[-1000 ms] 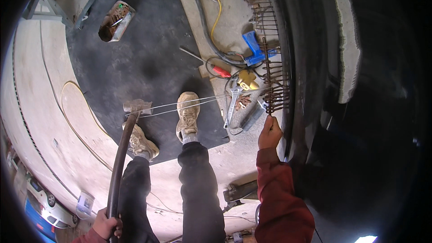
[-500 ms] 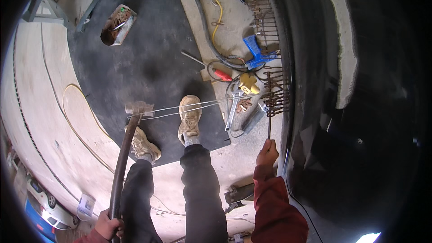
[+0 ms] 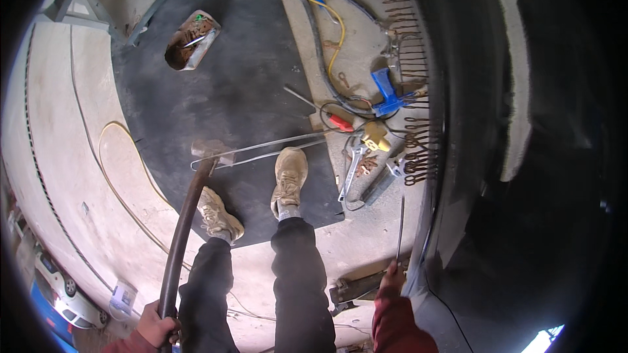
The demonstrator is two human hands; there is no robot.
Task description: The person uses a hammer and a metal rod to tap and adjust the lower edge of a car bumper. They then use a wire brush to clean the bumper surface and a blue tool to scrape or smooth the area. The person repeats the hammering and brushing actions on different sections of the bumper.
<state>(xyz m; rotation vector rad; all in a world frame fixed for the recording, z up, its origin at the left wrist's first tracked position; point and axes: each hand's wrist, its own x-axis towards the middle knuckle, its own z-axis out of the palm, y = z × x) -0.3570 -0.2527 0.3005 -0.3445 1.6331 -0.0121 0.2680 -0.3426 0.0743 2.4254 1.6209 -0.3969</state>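
While right fingers [image 3: 392,276] clamp a rod [image 3: 401,225] clear of wire loops [image 3: 419,157] beyond, freeing it looks done.
Left fingers [image 3: 173,327] grip a hammer [image 3: 182,232]; the next move likely needs steadiness.

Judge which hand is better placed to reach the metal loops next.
Probably the right hand: it's nearer the loops, its rod pointing toward them; the farther left hand holds the hammer.
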